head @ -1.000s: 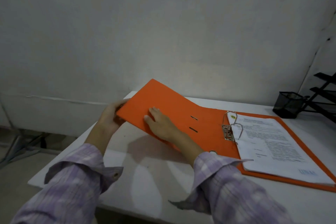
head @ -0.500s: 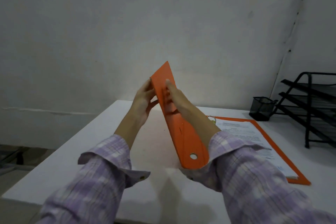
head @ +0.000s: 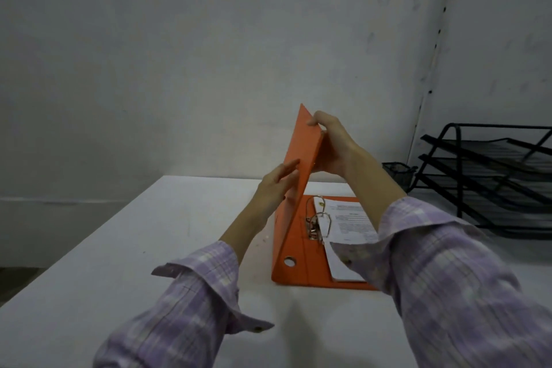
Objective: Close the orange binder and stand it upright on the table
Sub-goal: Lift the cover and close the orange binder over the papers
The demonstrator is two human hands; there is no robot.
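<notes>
1. Now, the left hand lay flat and spread against the outside of the raised cover; with no real grip there, the cover could have slipped and fallen back open.
2. The orange binder sat half open on the white surface, its cover tipped up and leaning right.
3. The right hand pinched the cover's top edge. The cover could have landed on the metal rings or bent the papers.

Orange binder cover swung past upright toward papers; right hand moved to top edge, left hand now lower.
</notes>
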